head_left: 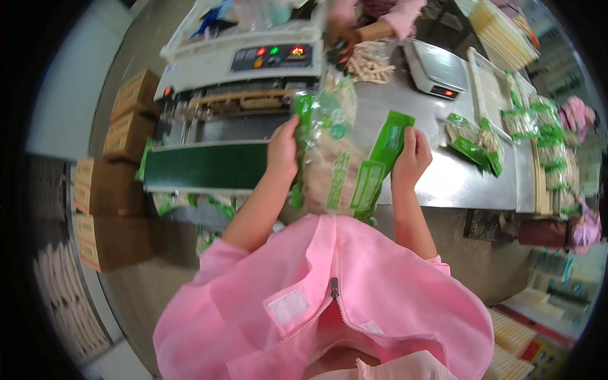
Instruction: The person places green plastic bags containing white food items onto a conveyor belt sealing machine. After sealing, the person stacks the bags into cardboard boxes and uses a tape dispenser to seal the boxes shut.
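Observation:
Between my hands, close to my chest, hangs a clear and green plastic bag (330, 175) with pale contents and printed writing. My left hand (283, 149) grips its left edge by the green strip. At the other side, my right hand (412, 154) pinches a green printed flap of the packaging at its upper right corner. Behind the bag stands a white sealing machine (199, 71) with lit indicators, and its dark green conveyor belt (204, 166) runs to the left of my left hand. More packaging shows behind the bag, partly hidden by it.
A steel table (441, 185) bears a digital scale (437, 71), filled green bags (475, 142) and pale sticks (373, 61). A gloved co-worker's hand (343, 50) is at the far side. Trays (489, 90) line the right. Cardboard boxes (116, 190) are stacked on the left.

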The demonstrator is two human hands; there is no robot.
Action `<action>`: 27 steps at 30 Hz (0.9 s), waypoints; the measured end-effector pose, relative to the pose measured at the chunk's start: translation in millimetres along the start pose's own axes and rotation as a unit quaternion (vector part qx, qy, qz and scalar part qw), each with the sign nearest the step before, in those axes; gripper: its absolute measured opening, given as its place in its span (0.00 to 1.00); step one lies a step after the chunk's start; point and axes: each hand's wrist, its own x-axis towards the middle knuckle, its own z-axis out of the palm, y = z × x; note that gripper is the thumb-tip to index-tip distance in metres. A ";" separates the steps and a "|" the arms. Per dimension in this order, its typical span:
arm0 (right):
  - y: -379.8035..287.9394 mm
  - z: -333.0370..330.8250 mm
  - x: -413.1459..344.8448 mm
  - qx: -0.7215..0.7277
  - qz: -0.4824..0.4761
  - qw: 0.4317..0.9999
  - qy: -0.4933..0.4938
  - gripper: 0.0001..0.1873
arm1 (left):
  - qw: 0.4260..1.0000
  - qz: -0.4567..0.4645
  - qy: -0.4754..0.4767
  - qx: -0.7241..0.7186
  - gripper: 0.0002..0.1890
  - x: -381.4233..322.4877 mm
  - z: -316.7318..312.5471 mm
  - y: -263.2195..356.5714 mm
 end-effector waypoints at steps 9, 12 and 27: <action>102.3 43.3 25.5 0.078 0.136 0.988 -0.004 0.11 | 0.995 -0.094 0.022 0.012 0.12 84.9 -34.2 -53.7; 84.9 51.6 21.9 0.087 0.154 0.984 -0.003 0.10 | 0.996 -0.087 0.033 0.001 0.13 81.6 -37.5 -47.0; 138.5 125.4 12.0 -0.273 -0.117 0.926 -0.235 0.48 | 0.996 0.085 -0.012 0.006 0.15 -30.4 -93.1 21.2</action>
